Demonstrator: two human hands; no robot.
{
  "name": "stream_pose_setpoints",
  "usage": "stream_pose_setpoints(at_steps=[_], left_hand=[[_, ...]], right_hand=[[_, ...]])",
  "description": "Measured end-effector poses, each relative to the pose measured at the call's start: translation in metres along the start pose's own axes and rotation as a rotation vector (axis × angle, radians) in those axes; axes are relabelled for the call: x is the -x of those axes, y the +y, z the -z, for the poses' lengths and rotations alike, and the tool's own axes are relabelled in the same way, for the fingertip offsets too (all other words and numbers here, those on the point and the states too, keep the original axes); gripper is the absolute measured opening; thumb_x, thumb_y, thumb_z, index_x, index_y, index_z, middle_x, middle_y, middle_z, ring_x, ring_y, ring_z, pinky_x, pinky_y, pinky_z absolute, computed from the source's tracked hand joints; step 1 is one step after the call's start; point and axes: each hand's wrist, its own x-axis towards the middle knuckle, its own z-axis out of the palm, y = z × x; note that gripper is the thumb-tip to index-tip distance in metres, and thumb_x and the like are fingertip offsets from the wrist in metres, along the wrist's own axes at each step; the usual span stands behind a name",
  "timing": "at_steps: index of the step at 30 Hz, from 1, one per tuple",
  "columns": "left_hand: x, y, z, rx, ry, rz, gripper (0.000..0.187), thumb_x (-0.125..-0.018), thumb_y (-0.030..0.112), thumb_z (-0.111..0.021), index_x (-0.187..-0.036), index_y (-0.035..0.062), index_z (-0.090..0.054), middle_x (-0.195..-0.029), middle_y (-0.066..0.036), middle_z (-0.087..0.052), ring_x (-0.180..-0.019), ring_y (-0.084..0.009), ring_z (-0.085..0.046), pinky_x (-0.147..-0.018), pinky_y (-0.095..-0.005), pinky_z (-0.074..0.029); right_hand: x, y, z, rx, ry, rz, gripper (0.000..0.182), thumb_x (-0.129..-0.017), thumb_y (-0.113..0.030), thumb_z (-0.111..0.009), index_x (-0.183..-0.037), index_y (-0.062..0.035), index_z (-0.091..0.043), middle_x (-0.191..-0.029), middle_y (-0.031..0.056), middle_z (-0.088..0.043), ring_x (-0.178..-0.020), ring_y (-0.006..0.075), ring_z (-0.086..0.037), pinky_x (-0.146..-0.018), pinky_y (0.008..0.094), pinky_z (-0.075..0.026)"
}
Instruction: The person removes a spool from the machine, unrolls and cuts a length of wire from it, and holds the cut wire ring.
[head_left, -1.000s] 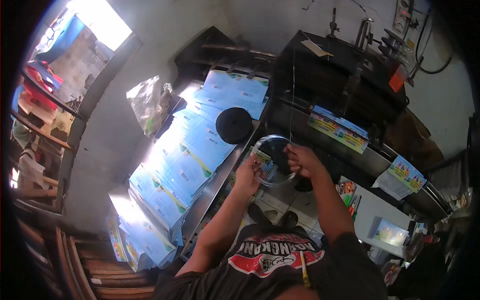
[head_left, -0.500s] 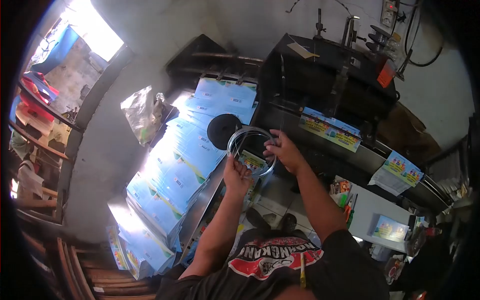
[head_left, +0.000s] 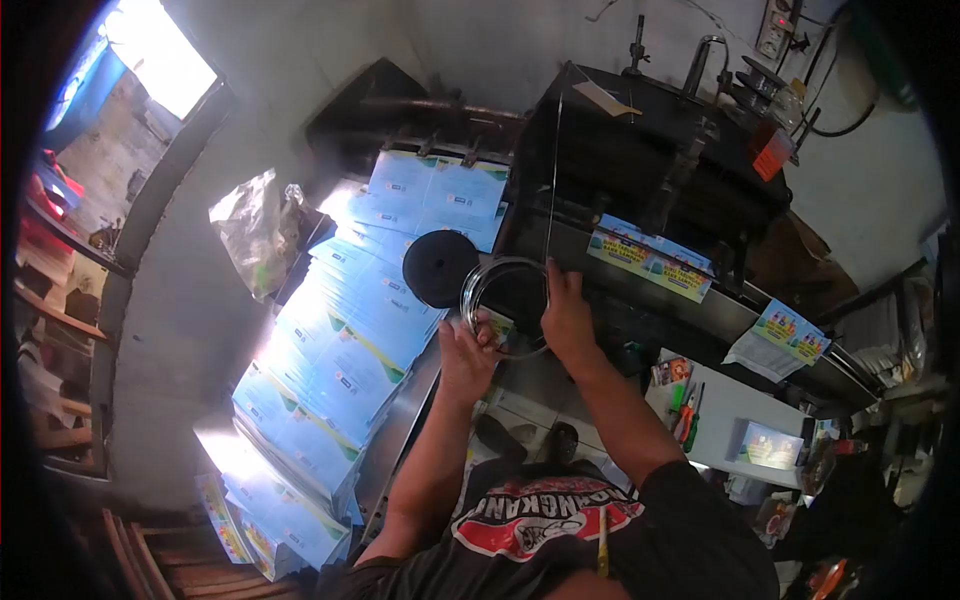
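Note:
A coil of thin shiny wire [head_left: 477,290] hangs between my two hands in front of the dark machine [head_left: 590,150]. My left hand [head_left: 468,358] has its fingers wrapped round the coil's lower left side. On the coil's right side, my right hand [head_left: 566,315] is closed on the wire, its fingertips pointing up. A strand of wire [head_left: 553,180] runs from there up to the machine's top edge. Just behind the coil on the left is a round black disc [head_left: 440,269].
Stacked blue printed sheets [head_left: 345,330] cover the bench at left, beside a clear plastic bag [head_left: 247,225]. Printed covers [head_left: 650,262] lie along the machine's rail. A white table [head_left: 720,410] at right holds screwdrivers [head_left: 690,415].
My right hand has straightened upward at the coil's right side, and the strand above it now looks taut. My left hand's fingers have shifted on the coil. The view has moved slightly.

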Motion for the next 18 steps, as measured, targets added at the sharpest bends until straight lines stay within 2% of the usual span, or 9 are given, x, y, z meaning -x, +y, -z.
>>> stream_pose_setpoints(at_steps=[4, 6, 7, 9, 10, 12, 13, 15, 18], left_hand=[[-0.006, 0.008, 0.001, -0.087, 0.053, 0.007, 0.042, -0.094, 0.054, -0.042, -0.087, 0.013, -0.048, -0.063, 0.005, -0.034, -0.058, -0.0096, -0.037, -0.065, -0.0296, -0.037], [-0.012, 0.011, 0.001, -0.068, 0.012, -0.03, 0.042, -0.096, 0.052, -0.041, -0.079, 0.0138, -0.046, -0.06, 0.005, -0.032, -0.054, -0.0094, -0.034, -0.061, -0.0296, -0.036], [-0.011, 0.013, -0.004, -0.031, 0.161, -0.026, 0.044, -0.096, 0.052, -0.041, -0.073, 0.0144, -0.042, -0.058, 0.004, -0.029, -0.051, -0.0094, -0.03, -0.056, -0.0292, -0.033], [-0.013, 0.018, -0.012, 0.009, 0.299, -0.02, 0.046, -0.096, 0.051, -0.04, -0.068, 0.0149, -0.038, -0.055, 0.004, -0.026, -0.048, -0.0094, -0.026, -0.051, -0.0288, -0.03], [-0.014, 0.02, -0.013, 0.008, 0.337, -0.028, 0.046, -0.096, 0.051, -0.04, -0.068, 0.015, -0.039, -0.055, 0.004, -0.026, -0.047, -0.0094, -0.024, -0.049, -0.0282, -0.027], [-0.014, 0.02, -0.01, 0.012, 0.377, -0.032, 0.046, -0.096, 0.051, -0.041, -0.067, 0.0151, -0.039, -0.054, 0.004, -0.025, -0.046, -0.0094, -0.022, -0.046, -0.0276, -0.024], [-0.015, 0.02, -0.007, 0.037, 0.364, -0.037, 0.046, -0.096, 0.052, -0.041, -0.067, 0.0153, -0.039, -0.054, 0.004, -0.025, -0.046, -0.0092, -0.022, -0.046, -0.0269, -0.024], [-0.017, 0.02, -0.004, 0.064, 0.348, -0.044, 0.047, -0.096, 0.052, -0.042, -0.067, 0.0154, -0.039, -0.054, 0.004, -0.025, -0.047, -0.0091, -0.022, -0.046, -0.0263, -0.023], [-0.018, 0.021, -0.007, 0.062, 0.34, -0.038, 0.047, -0.095, 0.052, -0.042, -0.067, 0.0154, -0.038, -0.054, 0.004, -0.025, -0.046, -0.0091, -0.022, -0.045, -0.0261, -0.023]], right_hand=[[-0.001, 0.004, -0.008, 0.001, -0.011, -0.011, 0.053, -0.085, -0.001, -0.051, -0.136, -0.0018, -0.036, -0.107, 0.02, -0.045, -0.08, 0.0391, -0.059, -0.067, 0.0418, -0.054], [-0.002, 0.001, -0.007, -0.238, 0.018, -0.063, 0.051, -0.088, -0.003, -0.053, -0.136, -0.0044, -0.037, -0.108, 0.019, -0.05, -0.086, 0.0346, -0.059, -0.071, 0.0369, -0.051], [0.0, 0.0, -0.007, -0.23, 0.016, -0.06, 0.051, -0.088, -0.003, -0.053, -0.136, -0.0044, -0.037, -0.108, 0.019, -0.05, -0.086, 0.0346, -0.059, -0.071, 0.0369, -0.051], [0.003, 0.001, -0.005, -0.888, -0.175, -0.451, 0.063, -0.086, -0.003, -0.058, -0.142, -0.0047, -0.028, -0.11, 0.0139, -0.052, -0.089, 0.0248, -0.058, -0.077, 0.0329, -0.049], [0.007, 0.003, -0.003, -0.884, -0.168, -0.452, 0.063, -0.086, -0.003, -0.058, -0.142, -0.0047, -0.028, -0.11, 0.0139, -0.052, -0.089, 0.0248, -0.058, -0.077, 0.0329, -0.049], [0.018, 0.008, 0.006, -1.245, -0.19, -0.423, 0.077, -0.083, -0.002, -0.062, -0.146, -0.0078, -0.019, -0.122, 0.0125, -0.05, -0.099, 0.0238, -0.056, -0.084, 0.0374, -0.048], [0.022, 0.005, 0.015, -1.242, -0.188, -0.424, 0.077, -0.083, -0.002, -0.062, -0.146, -0.0078, -0.019, -0.122, 0.0125, -0.05, -0.099, 0.0238, -0.056, -0.084, 0.0374, -0.048], [0.027, -0.002, 0.034, -1.625, -0.263, -0.375, 0.079, -0.083, -0.02, -0.068, -0.145, -0.0107, -0.02, -0.127, 0.0143, -0.048, -0.112, 0.0311, -0.052, -0.091, 0.0477, -0.044], [0.025, 0.011, 0.037, -1.849, -0.292, -0.422, 0.082, -0.085, -0.036, -0.065, -0.146, -0.011, -0.017, -0.135, 0.0166, -0.041, -0.121, 0.0316, -0.047, -0.095, 0.0514, -0.042]])
